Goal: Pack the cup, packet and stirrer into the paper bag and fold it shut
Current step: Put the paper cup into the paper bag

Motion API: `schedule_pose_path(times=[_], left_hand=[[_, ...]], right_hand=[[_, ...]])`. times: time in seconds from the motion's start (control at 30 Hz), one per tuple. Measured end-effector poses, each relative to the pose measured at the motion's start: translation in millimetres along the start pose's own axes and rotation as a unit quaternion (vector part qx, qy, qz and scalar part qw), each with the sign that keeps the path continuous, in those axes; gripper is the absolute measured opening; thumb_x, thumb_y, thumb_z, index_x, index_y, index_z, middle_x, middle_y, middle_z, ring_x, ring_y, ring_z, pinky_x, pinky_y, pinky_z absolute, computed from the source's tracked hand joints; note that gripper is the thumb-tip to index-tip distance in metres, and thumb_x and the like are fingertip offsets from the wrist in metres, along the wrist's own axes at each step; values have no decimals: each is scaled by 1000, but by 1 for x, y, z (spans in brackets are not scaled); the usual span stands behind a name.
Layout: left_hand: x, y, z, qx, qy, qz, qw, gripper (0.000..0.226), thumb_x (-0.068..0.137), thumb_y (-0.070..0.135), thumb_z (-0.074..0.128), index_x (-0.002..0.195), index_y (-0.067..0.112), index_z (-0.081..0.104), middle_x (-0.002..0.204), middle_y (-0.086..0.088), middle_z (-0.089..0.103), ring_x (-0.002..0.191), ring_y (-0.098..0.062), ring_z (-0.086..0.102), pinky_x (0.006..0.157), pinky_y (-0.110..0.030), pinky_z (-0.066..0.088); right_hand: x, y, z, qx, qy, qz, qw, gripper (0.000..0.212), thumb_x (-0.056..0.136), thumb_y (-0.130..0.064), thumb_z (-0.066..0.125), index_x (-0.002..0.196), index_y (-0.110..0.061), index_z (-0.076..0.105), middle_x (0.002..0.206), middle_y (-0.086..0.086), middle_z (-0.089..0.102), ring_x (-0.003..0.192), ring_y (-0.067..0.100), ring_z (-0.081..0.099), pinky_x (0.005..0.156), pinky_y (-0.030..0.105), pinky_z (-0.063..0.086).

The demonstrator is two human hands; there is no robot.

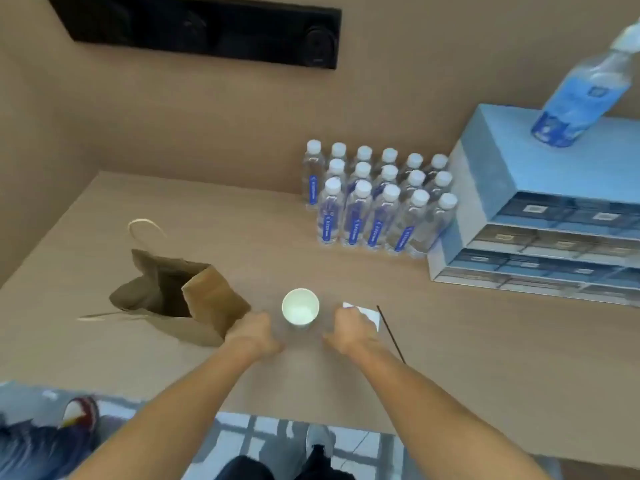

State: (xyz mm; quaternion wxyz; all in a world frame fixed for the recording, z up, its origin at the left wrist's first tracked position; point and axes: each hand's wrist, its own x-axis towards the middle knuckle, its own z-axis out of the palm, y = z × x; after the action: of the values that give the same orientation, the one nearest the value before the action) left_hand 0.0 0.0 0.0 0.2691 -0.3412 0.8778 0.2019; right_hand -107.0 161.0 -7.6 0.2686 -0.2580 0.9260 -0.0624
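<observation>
A brown paper bag (pixel 204 303) with twine handles stands open on the table, left of centre. A white paper cup (pixel 300 307) stands upright between my hands. My left hand (pixel 254 332) rests against the bag's near right corner. My right hand (pixel 349 329) lies over the near end of a white packet (pixel 367 312), whether gripping it I cannot tell. A thin dark stirrer (pixel 391 336) lies on the table just right of the packet.
Several small water bottles (pixel 377 202) stand in rows at the back. A blue drawer cabinet (pixel 540 216) sits at the right with a larger bottle (pixel 585 91) on top. A black panel (pixel 207 29) hangs on the wall. Another person's shoe (pixel 81 410) shows at lower left.
</observation>
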Motion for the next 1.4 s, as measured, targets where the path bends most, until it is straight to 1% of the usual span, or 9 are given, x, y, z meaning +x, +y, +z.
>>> schedule_pose_path(times=[0.17, 0.37, 0.47, 0.73, 0.93, 1.03, 1.13, 1.23, 1.4], left_hand=[[15, 8, 18, -277, 12, 53, 959, 71, 73, 19, 74, 137, 23, 43, 131, -5, 60, 121, -28, 59, 94, -33, 51], [2, 26, -6, -340, 26, 117, 933, 56, 77, 13, 73, 130, 21, 55, 126, -5, 67, 115, -25, 64, 96, -44, 55], [-27, 30, -43, -350, 23, 155, 923, 51, 77, 6, 69, 125, 21, 57, 117, -4, 69, 96, -21, 69, 86, -45, 60], [-141, -17, -171, -201, 92, 320, 921, 27, 82, 30, 67, 108, 32, 57, 95, 12, 71, 82, 1, 67, 78, -26, 57], [-149, -116, -240, -22, 155, 377, 913, 28, 84, 10, 65, 103, 30, 70, 93, 15, 72, 87, 0, 68, 80, -14, 54], [-123, -162, -232, 224, 163, 404, 872, 36, 90, 10, 52, 121, 27, 60, 123, 6, 64, 112, -13, 59, 88, -21, 49], [-100, -186, -223, 409, 163, 458, 772, 48, 82, 8, 58, 127, 23, 53, 137, 1, 58, 131, -22, 50, 95, -34, 53], [-80, -194, -221, 438, 197, 520, 706, 53, 72, 12, 72, 122, 24, 58, 123, -3, 67, 119, -24, 61, 91, -31, 57], [-55, -187, -219, 427, 265, 553, 664, 35, 80, 12, 66, 113, 24, 59, 97, -1, 61, 84, -23, 57, 65, -30, 50]], right_hand=[[25, 0, 10, 209, -29, -35, 977, 88, 76, -27, 75, 148, -31, 25, 139, 2, 43, 124, 26, 51, 96, 37, 47], [25, -14, -18, 296, -32, -113, 948, 49, 61, -13, 70, 101, -35, 54, 97, -7, 64, 90, 21, 65, 62, 31, 53], [8, -23, -57, 274, -31, -163, 947, 57, 62, -18, 75, 112, -29, 50, 107, -5, 63, 98, 20, 63, 75, 36, 56], [-81, -104, -195, 61, 5, -379, 923, 61, 63, -42, 74, 115, -38, 43, 104, -14, 56, 96, 6, 57, 73, 22, 48], [-114, -184, -222, 75, 6, -405, 911, 56, 62, -40, 68, 107, -41, 34, 94, -22, 49, 89, 4, 52, 65, 27, 49], [-102, -215, -199, 77, -10, -381, 921, 56, 63, -34, 71, 105, -33, 34, 96, -17, 49, 89, 6, 50, 61, 28, 47], [-87, -237, -166, 105, -19, -347, 932, 55, 64, -30, 72, 102, -32, 32, 105, -10, 50, 94, 14, 50, 62, 26, 42], [-80, -248, -141, 115, -11, -322, 940, 58, 64, -32, 71, 105, -36, 30, 114, -5, 49, 100, 23, 49, 75, 35, 50], [-73, -250, -133, 68, 7, -255, 964, 58, 63, -32, 71, 102, -34, 27, 101, -4, 46, 89, 24, 48, 62, 32, 43]])
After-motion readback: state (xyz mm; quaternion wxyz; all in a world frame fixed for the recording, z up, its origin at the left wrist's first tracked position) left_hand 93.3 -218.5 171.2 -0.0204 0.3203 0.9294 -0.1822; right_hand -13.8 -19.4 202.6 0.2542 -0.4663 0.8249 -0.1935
